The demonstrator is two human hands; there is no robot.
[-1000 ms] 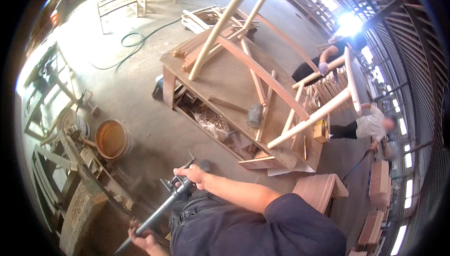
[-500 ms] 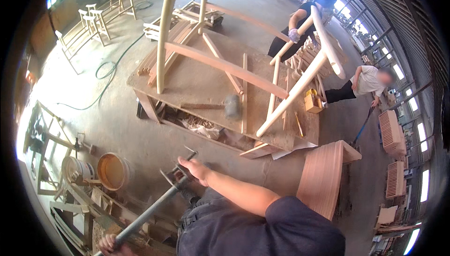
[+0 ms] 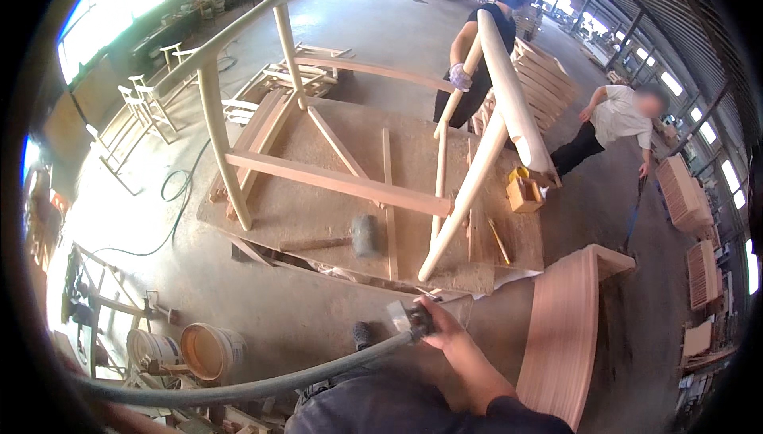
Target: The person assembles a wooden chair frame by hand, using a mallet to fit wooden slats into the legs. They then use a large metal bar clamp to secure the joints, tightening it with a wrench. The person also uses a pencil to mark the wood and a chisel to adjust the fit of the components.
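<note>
My right hand (image 3: 442, 324) is closed around the screw end of a long pipe clamp (image 3: 318, 370), beside its metal jaw. The grey pipe runs from there to the dark lower left rim, looking curved in this view. A blurred part of my left forearm (image 3: 127, 420) shows below the pipe; the dark rim hides the fingers of that hand. Just beyond the jaw, a pale wooden chair frame (image 3: 342, 182) lies tipped on a low workbench (image 3: 318, 231). A rubber mallet (image 3: 364, 235) rests on the bench under the frame's near rail.
A gloved co-worker (image 3: 469, 76) grips the frame's far right side. Another person (image 3: 624, 120) stands farther right, holding a blue-handled tool. A curved wooden panel (image 3: 560, 331) stands at near right. Two buckets (image 3: 208, 352) and wood scraps lie at left; a green hose (image 3: 176, 211) crosses the floor.
My right hand and the clamp's jaw end have moved right and closer to the bench. The pipe has swung flatter, and my left hand has passed into the dark left rim. The view has shifted.
</note>
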